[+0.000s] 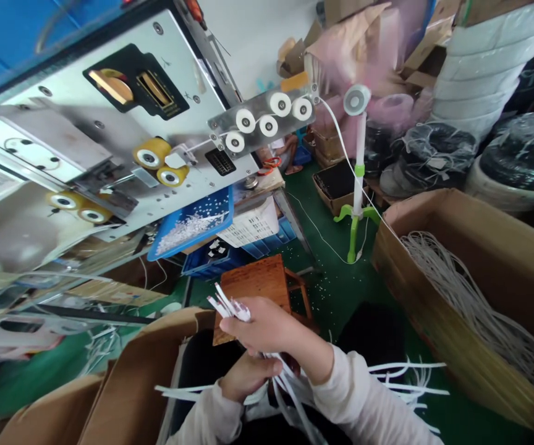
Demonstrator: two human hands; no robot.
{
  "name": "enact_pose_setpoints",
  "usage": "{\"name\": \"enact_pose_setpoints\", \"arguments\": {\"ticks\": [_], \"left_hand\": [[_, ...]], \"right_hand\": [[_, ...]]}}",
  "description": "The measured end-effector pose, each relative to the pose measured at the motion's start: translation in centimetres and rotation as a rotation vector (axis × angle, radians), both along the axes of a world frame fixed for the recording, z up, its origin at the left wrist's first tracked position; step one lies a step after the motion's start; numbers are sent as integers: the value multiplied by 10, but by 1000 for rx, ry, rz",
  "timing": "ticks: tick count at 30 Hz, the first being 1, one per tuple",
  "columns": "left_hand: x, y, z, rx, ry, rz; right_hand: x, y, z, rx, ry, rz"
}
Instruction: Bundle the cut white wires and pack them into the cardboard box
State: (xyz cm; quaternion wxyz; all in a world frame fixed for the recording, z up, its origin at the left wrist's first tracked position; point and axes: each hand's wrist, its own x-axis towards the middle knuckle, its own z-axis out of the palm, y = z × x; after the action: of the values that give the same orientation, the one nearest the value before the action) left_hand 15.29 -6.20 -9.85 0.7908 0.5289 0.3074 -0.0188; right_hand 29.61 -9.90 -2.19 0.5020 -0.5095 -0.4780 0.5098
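My right hand (pixel 264 326) is wrapped round the upper part of a bundle of flat white cables (pixel 220 301), whose cut ends stick out past the thumb to the left. Just below it, my left hand (pixel 245 376) is closed on the same bundle, its thumb lying across the strands. From there the cables hang down over my lap. Loose white cable ends (pixel 410 389) stretch out beside my right sleeve, and a few more show left of my left wrist. Parts of the fingers are hidden by the hands themselves.
A cable machine (pixel 174 167) with rollers (pixel 268 125) fills the upper left. Cable runs from it to a cardboard box (pixel 434 309) of coiled white cable at right. Ahead are a wooden stool (pixel 258 281), a blue tray (pixel 193 228) of white scraps and a green-legged stand (pixel 358 167).
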Motion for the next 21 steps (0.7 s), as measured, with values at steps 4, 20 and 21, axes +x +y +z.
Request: {"name": "enact_pose_setpoints", "arguments": {"ticks": [4,20,21], "left_hand": [[7,-6,3,-5,-79,-7],[-11,-19,-27,-486,-453,12],[-11,-19,-26,-510,-472,-5]], "right_hand": [[11,-1,1,-102,-1,66],[-16,10,-23,137,390,-155],[-17,11,-25,147,352,-144]]}}
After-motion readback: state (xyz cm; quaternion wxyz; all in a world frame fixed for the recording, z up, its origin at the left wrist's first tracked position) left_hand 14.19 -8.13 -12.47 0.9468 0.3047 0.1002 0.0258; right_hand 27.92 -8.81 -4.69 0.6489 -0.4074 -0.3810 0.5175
